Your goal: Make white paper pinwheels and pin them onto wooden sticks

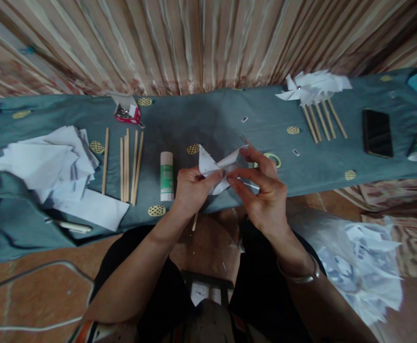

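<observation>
White folded-paper pinwheel (208,165) sat mid-frame, by the near edge of the teal cloth-covered table (215,116). Your left hand (191,191) clamped it, thumb on top; your right hand (265,193) pinched at its centre, though I couldn't tell if a fastener was between those fingertips. Slim pale wooden stick (195,222) poked out below your left hand, its upper end hidden.

Step in hand, likely: fixing the folded tips at the middle. Next move seemed to call for steady left pressure so the folds didn't spring apart.

Around: red cardboard box of small metal pieces (134,116), upper left; loose pale wooden sticks (127,164), left of centre; white paper stack (40,164), far left; green-and-white glue stick (167,177) just beside your left hand; white pinwheels on sticks (322,85), upper right. Possible obstacle: pale-green-handled scissors (276,160), partly covered by your right hand.
</observation>
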The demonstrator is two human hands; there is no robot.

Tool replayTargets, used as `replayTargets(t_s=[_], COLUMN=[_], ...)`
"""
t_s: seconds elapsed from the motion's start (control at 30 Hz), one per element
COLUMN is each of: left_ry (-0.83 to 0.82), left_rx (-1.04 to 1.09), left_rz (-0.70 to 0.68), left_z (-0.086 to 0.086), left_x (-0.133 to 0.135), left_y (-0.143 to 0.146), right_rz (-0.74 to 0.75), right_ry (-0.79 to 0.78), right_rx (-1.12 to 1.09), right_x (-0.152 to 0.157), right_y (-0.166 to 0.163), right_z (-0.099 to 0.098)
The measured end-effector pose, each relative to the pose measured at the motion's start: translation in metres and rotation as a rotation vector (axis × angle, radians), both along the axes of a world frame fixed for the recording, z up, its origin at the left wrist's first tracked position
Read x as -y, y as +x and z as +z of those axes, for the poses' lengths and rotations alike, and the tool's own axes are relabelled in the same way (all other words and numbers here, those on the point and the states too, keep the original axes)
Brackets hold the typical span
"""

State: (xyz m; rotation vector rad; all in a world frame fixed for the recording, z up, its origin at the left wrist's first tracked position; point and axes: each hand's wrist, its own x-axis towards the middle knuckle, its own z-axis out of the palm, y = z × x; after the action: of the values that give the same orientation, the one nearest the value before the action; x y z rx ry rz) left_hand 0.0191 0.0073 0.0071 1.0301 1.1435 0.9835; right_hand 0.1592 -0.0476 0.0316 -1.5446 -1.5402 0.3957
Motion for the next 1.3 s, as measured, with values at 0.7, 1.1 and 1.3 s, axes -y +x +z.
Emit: replayTargets(t_s=[0.7,1.1,1.3], left_ry=[0.02,-0.041,-0.075], left_rx=[0.012,0.038,0.046], left_rz=[-0.03,-0.046,-0.051], left_z=[-0.004,-0.003,-0.002], left_x=[0.001,0.003,0.002], left_y=[-0.002,-0.001,-0.001], right_rz=[0.042,0.084,0.086], right_ry=[-0.094,-0.168,-0.208], right_rx=[-0.262,-0.395,-0.429], right_x=[-0.007,-0.009,-0.01], right_y=[0.007,0.011,0.01], right_z=[-0.011,-0.015,-0.018])
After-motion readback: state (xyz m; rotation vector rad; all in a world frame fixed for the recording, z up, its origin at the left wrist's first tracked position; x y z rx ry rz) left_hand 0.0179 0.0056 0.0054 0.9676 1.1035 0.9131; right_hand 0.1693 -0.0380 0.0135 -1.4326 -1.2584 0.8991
